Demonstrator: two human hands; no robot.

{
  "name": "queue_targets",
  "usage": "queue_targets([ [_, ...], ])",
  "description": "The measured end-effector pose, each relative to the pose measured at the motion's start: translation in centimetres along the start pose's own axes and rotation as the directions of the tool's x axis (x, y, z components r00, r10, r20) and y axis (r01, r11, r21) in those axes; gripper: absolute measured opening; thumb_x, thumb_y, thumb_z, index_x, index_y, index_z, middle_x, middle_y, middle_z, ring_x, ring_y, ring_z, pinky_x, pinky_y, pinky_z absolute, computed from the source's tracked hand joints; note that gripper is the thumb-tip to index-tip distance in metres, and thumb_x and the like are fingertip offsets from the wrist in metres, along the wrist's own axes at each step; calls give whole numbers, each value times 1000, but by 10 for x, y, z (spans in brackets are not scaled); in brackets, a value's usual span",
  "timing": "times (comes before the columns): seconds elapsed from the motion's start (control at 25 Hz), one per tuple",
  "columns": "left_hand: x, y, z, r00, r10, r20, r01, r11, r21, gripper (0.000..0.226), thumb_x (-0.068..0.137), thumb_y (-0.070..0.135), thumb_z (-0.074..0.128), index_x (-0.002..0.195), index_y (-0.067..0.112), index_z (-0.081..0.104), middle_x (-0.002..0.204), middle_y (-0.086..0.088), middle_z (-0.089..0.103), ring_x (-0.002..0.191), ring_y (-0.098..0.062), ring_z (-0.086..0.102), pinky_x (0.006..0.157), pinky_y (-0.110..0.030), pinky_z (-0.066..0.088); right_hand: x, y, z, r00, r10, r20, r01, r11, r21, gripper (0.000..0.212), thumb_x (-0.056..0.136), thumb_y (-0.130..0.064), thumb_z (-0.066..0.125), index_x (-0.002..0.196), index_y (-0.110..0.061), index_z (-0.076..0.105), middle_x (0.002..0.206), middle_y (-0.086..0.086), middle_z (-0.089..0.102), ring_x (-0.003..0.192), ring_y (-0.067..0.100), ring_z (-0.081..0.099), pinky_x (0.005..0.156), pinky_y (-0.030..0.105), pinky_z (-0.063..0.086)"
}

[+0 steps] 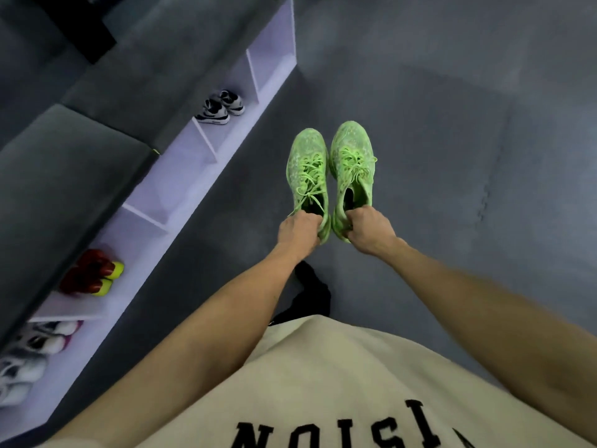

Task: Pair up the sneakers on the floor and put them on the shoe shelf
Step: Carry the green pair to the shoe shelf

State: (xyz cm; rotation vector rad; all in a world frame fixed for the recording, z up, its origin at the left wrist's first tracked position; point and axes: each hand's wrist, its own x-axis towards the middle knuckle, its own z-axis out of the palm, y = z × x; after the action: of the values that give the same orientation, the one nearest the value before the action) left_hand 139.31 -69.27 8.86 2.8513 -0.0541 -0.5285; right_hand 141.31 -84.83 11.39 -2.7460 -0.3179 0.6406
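Green pair: two lime sneakers, the left sneaker (308,169) and the right sneaker (352,160), held side by side in the air over the floor (452,124), toes pointing away from the person, laces up.
Left hand (298,228): fingers closed on the heel of the left sneaker.
Right hand (368,229): fingers closed on the heel of the right sneaker.
Spacing: the two sneakers are just beside each other, nearly touching along their inner sides.
Shelf (181,176): a long white unit with open compartments, lying to the person's left, well apart from the held pair.
On the shelf: a black and white pair (219,108) in a far compartment; a red pair (92,273) with yellow toes in a nearer one; white pairs (35,354) in the nearest part, blurred.
Between those: the compartments between the black and white pair and the red pair hold nothing that can be seen.
Person: cream shirt (323,383) with black lettering; a dark foot (311,286) below the hands.
Floor: grey mat tiles.
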Motion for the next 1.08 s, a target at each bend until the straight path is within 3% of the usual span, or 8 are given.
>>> queue_targets([
  [0.08, 27, -22, -6, 996, -86, -10, 85, 996, -37, 4, 85, 13, 58, 86, 17, 60, 93, -10, 56, 92, -33, 61, 71, -37, 46, 48, -12, -8, 997, -71, 33, 72, 996, -42, 26, 82, -9, 54, 61, -14, 40, 84, 12, 51, 79, 34, 54, 66, 35, 42],
  [0.2, 66, -54, -17, 976, -213, -54, 206, 972, -111, 15, 89, 21, 58, 101, 16, 65, 105, -13, 60, 99, -34, 61, 81, -38, 48, 117, -37, -20, 985, -153, 83, 163, 978, -133, 31, 83, -9, 55, 59, -17, 38, 85, 10, 49, 76, 32, 53, 64, 34, 40],
  [0.48, 108, -136, -46, 862, -505, -41, 483, 844, -233, 11, 88, 20, 59, 97, 17, 64, 105, -12, 60, 98, -32, 62, 82, -39, 49, 228, -119, -35, 887, -376, 269, 426, 891, -157, 18, 83, -13, 60, 68, -10, 49, 83, 10, 50, 76, 32, 54, 64, 33, 39],
  [0.88, 144, -221, -60, 598, -796, 92, 761, 528, -377, 9, 86, 21, 64, 88, 14, 59, 97, -12, 62, 94, -34, 63, 74, -37, 48, 352, -221, -6, 606, -584, 540, 749, 648, -139, 7, 82, -14, 56, 77, -9, 55, 85, 8, 47, 86, 38, 59, 65, 33, 41],
  [1.08, 175, -262, -22, 524, -834, 173, 807, 421, -415, 6, 86, 17, 63, 87, 13, 59, 95, -11, 61, 91, -34, 62, 67, -33, 42, 404, -238, 47, 541, -586, 603, 793, 593, -136, 16, 83, -13, 58, 72, -10, 46, 83, 9, 47, 83, 39, 58, 62, 34, 38],
])
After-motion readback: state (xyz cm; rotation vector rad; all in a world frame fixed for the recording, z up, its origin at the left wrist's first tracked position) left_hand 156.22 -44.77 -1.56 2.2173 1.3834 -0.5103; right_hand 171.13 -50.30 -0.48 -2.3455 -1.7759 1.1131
